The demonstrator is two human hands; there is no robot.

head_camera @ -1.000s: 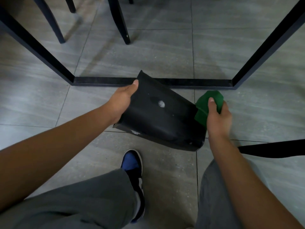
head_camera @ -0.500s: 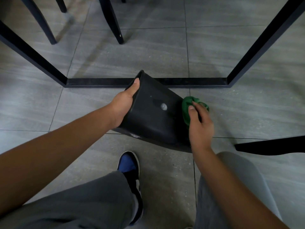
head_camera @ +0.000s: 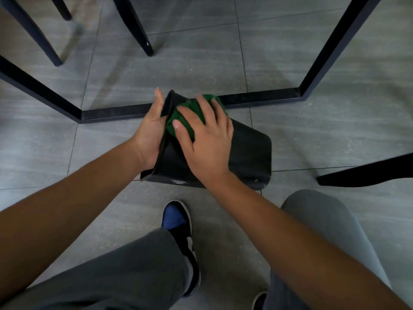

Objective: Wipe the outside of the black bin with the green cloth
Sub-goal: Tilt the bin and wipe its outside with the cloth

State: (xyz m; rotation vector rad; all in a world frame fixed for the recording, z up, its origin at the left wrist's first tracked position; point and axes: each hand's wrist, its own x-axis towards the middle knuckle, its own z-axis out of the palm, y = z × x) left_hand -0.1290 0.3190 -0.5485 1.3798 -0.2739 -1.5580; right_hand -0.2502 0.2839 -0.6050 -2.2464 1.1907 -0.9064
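Observation:
The black bin (head_camera: pixel 250 153) lies tipped on its side on the grey tiled floor, its rim to the left and its base to the right. My left hand (head_camera: pixel 150 133) grips the rim at the bin's left end. My right hand (head_camera: pixel 205 139) lies flat on the bin's upper side, pressing the bunched green cloth (head_camera: pixel 190 115) against it close to the rim. The fingers cover much of the cloth.
A black metal table frame (head_camera: pixel 116 113) runs along the floor just behind the bin, with slanted legs on both sides. Chair legs (head_camera: pixel 136 27) stand further back and another dark leg (head_camera: pixel 366 173) juts in at the right. My blue shoe (head_camera: pixel 176 220) is below the bin.
My right hand has carried the green cloth from the bin's right end leftward along its upper side to the rim. The left hand keeps its hold on the rim.

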